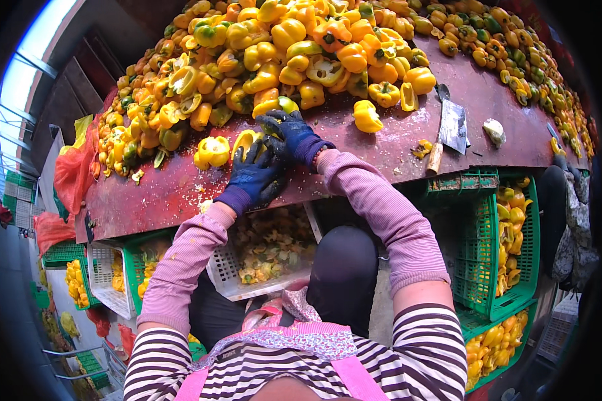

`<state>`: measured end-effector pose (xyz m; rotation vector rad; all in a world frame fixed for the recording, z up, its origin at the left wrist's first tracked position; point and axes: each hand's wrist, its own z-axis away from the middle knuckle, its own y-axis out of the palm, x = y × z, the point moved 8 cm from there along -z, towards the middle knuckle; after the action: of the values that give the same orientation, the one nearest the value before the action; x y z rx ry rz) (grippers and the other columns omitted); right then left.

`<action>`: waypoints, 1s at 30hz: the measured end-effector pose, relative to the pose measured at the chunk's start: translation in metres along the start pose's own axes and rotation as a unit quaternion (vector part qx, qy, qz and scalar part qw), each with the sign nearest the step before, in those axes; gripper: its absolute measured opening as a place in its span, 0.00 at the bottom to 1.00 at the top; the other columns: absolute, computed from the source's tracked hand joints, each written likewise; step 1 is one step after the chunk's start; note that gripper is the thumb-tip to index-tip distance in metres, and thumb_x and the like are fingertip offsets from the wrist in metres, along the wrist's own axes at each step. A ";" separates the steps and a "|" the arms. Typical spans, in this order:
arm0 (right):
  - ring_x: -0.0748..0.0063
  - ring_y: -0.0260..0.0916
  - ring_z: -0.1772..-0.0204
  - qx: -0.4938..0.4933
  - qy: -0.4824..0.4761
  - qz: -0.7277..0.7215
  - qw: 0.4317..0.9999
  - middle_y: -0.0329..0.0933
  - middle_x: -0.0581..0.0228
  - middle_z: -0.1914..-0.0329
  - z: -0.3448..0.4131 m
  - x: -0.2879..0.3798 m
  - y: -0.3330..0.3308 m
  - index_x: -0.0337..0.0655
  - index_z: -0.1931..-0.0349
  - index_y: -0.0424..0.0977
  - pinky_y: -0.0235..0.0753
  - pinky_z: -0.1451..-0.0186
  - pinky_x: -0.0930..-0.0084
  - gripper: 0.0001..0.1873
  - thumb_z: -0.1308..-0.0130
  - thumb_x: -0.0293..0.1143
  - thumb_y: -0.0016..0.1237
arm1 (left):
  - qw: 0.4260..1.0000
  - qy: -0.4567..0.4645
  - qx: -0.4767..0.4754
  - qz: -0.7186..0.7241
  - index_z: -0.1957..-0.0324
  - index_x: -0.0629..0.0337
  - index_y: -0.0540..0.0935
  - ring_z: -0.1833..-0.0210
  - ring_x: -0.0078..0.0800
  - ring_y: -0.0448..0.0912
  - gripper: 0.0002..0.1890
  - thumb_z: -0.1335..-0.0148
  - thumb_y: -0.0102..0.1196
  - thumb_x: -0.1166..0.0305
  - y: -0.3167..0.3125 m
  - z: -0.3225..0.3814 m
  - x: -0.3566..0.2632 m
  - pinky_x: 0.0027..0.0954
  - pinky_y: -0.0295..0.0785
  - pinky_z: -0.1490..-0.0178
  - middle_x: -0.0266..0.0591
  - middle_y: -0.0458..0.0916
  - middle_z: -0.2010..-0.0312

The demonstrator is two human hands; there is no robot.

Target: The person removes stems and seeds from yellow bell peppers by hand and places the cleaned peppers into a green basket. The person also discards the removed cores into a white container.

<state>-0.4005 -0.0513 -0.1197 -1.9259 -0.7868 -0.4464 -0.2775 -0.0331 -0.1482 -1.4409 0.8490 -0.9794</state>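
My left hand (256, 175), in a dark blue glove, is around a cut yellow bell pepper (246, 143) over the red table (145, 205). Against it, my right hand (291, 133), gloved the same way, has its fingers bent over the pepper's far right side; whether it holds a knife or a pepper piece is hidden. Just left of my left hand sits another yellow pepper (212, 152), its top cut open. A large heap of yellow and green-tinged peppers (261, 65) rises beyond both hands. Pale seeds are scattered across the tabletop.
A cleaver (452, 123) with a wooden handle and a spoon (443, 92) lie to the right. Below the table edge, a white crate (231, 285) holds pepper cores. Green crates (529, 250) with pepper pieces stand right, more crates left. A co-worker's gloved hand (559, 159) shows at far right.
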 end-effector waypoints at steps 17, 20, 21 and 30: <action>0.46 0.73 0.46 -0.347 0.273 0.002 0.897 0.75 0.48 0.49 -0.010 -0.164 -0.130 0.44 0.49 0.75 0.71 0.41 0.52 0.26 0.41 0.51 0.58 | 0.998 0.046 -0.041 0.005 0.30 0.36 0.67 0.26 0.51 0.59 0.30 0.34 0.54 0.52 -0.061 0.066 0.002 0.62 0.48 0.26 0.43 0.61 0.28; 0.50 0.71 0.45 -0.351 0.137 0.186 0.907 0.76 0.53 0.51 -0.017 -0.089 -0.099 0.46 0.53 0.77 0.67 0.37 0.55 0.19 0.43 0.42 0.60 | 0.992 0.111 -0.048 0.030 0.30 0.33 0.66 0.24 0.47 0.57 0.30 0.36 0.52 0.51 -0.050 0.042 -0.037 0.67 0.46 0.27 0.39 0.58 0.26; 0.49 0.70 0.44 -0.332 0.114 0.192 0.917 0.76 0.54 0.51 -0.020 -0.075 -0.086 0.47 0.54 0.77 0.65 0.36 0.54 0.18 0.44 0.41 0.60 | 0.991 0.130 -0.036 -0.007 0.32 0.35 0.68 0.24 0.47 0.57 0.29 0.36 0.52 0.52 -0.043 0.034 -0.040 0.67 0.47 0.27 0.37 0.59 0.26; 0.50 0.73 0.47 -0.249 0.035 0.003 0.968 0.76 0.57 0.51 -0.043 0.011 -0.080 0.44 0.52 0.74 0.70 0.40 0.59 0.21 0.45 0.38 0.63 | 0.997 -0.060 -0.054 0.002 0.37 0.38 0.75 0.24 0.48 0.58 0.23 0.36 0.54 0.59 -0.052 0.037 0.037 0.65 0.44 0.26 0.36 0.65 0.29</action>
<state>-0.4469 -0.0605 -0.0415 -2.3583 -0.6636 -0.7601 -0.2301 -0.0475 -0.0935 -1.5728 0.8260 -0.8456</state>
